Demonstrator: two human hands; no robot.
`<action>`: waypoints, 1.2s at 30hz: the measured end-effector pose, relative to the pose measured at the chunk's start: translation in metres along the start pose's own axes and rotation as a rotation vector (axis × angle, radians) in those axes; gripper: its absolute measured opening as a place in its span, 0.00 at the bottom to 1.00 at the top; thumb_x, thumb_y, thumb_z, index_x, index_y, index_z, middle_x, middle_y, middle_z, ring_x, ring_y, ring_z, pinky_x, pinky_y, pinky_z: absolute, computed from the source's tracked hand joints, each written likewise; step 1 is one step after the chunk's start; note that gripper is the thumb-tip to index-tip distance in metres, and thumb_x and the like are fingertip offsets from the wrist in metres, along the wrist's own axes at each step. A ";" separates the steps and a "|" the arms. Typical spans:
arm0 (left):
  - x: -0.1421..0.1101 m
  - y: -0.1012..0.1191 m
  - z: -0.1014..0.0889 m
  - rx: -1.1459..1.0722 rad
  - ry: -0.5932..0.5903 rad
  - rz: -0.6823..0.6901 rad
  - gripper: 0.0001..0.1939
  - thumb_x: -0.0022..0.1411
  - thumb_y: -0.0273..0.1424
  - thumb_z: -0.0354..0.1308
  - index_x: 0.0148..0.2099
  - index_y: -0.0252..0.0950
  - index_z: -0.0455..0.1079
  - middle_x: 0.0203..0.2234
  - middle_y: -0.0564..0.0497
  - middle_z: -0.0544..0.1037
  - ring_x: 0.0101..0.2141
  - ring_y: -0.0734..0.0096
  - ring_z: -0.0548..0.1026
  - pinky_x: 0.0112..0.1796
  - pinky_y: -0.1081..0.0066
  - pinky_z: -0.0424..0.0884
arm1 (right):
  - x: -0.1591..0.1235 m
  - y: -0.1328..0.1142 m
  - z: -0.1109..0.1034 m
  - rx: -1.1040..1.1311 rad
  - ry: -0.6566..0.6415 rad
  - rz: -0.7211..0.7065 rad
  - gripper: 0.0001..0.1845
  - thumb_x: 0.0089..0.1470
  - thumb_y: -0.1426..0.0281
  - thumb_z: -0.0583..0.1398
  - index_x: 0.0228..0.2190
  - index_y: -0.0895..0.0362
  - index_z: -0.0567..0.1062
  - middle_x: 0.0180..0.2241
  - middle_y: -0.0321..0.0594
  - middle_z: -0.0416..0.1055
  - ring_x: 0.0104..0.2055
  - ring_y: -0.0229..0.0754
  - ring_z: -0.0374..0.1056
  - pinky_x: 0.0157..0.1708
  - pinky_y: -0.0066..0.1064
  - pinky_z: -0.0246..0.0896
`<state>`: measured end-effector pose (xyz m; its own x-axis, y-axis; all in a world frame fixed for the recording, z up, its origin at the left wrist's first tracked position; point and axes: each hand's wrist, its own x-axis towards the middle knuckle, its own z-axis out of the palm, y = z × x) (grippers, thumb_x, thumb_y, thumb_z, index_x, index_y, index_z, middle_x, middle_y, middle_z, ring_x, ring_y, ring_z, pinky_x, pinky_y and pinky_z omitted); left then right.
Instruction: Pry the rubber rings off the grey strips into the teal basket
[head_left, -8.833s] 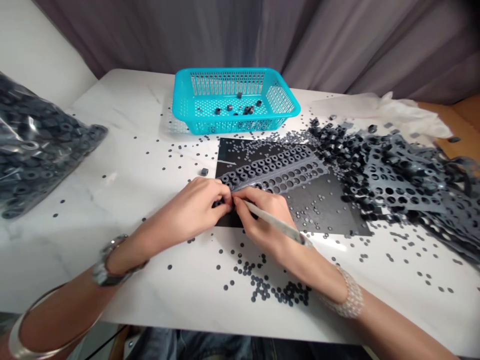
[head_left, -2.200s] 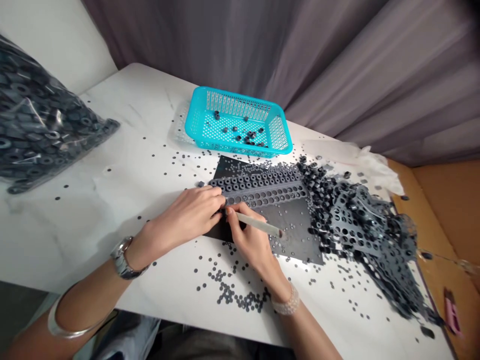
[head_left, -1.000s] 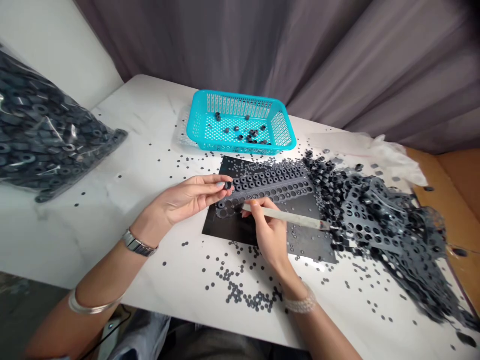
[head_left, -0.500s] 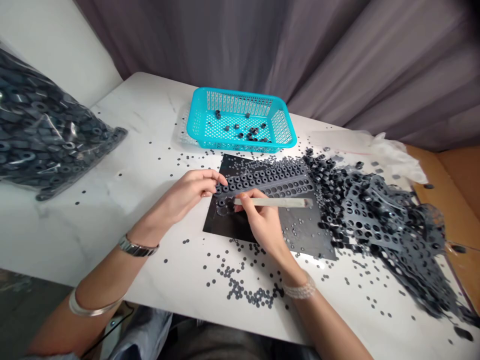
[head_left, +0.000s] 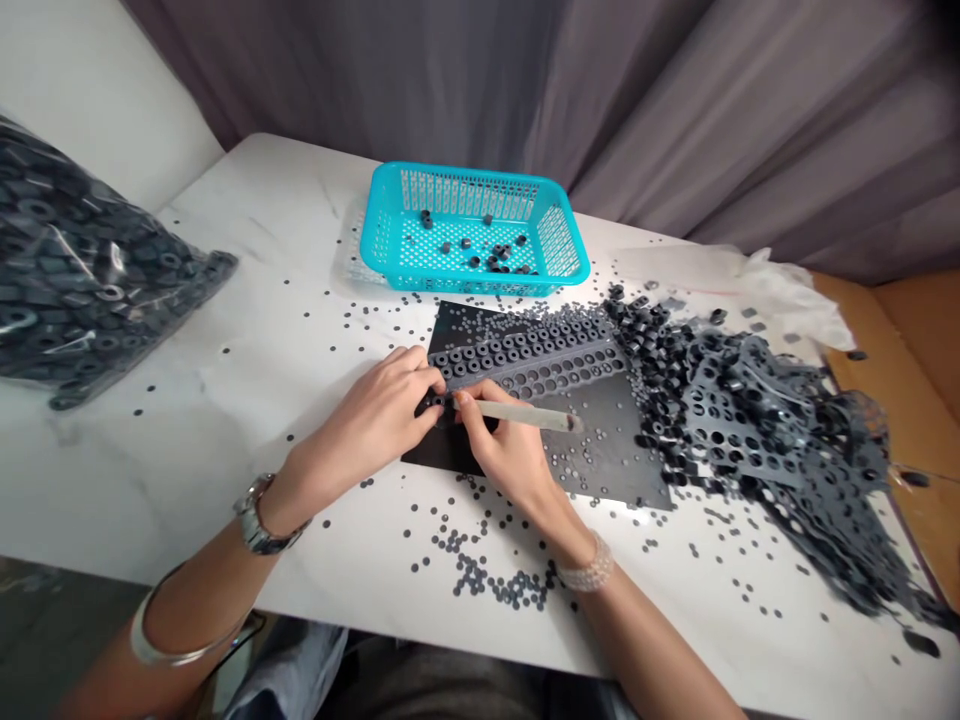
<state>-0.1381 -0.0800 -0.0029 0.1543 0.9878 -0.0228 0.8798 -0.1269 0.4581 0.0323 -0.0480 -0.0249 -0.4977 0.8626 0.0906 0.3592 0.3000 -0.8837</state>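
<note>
The left end of the perforated rubber strip is pinched by the curled left hand. A thin white stick is gripped by the closed right hand, tip at that end. The strip's long axis runs left-right across the black mat at table centre, near the turquoise basket.

place: small piecework spot, looking like a home or makeshift workshop | table: white marble-look table sitting against grey curtains | stock: clear bag of dark rings lying at left | scrap: punched-out rubber sheets piling up at right | bin: turquoise basket collecting loose rings
</note>
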 end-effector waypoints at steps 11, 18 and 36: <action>0.000 0.005 0.005 -0.016 -0.009 0.007 0.11 0.64 0.26 0.45 0.32 0.35 0.67 0.32 0.46 0.68 0.39 0.62 0.69 0.41 0.62 0.66 | -0.001 -0.003 0.006 -0.154 -0.022 -0.030 0.12 0.64 0.67 0.49 0.30 0.55 0.68 0.25 0.36 0.68 0.25 0.37 0.62 0.26 0.30 0.53; 0.002 -0.010 -0.028 -0.645 -0.013 -0.170 0.08 0.58 0.36 0.60 0.34 0.37 0.73 0.30 0.52 0.71 0.30 0.72 0.65 0.32 0.71 0.61 | -0.001 -0.003 0.006 -0.050 0.001 -0.001 0.12 0.63 0.67 0.51 0.28 0.55 0.67 0.24 0.35 0.66 0.25 0.37 0.61 0.28 0.30 0.54; 0.016 -0.012 -0.009 -1.757 -0.056 -0.572 0.06 0.59 0.24 0.60 0.39 0.31 0.76 0.31 0.50 0.69 0.27 0.83 0.64 0.23 0.81 0.61 | -0.002 0.010 -0.023 0.396 0.338 0.193 0.13 0.59 0.62 0.57 0.28 0.56 0.73 0.24 0.35 0.70 0.30 0.39 0.67 0.35 0.31 0.60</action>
<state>-0.1502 -0.0624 -0.0006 0.0877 0.8624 -0.4985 -0.5944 0.4469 0.6686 0.0549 -0.0377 -0.0236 -0.1481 0.9890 -0.0052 0.0619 0.0040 -0.9981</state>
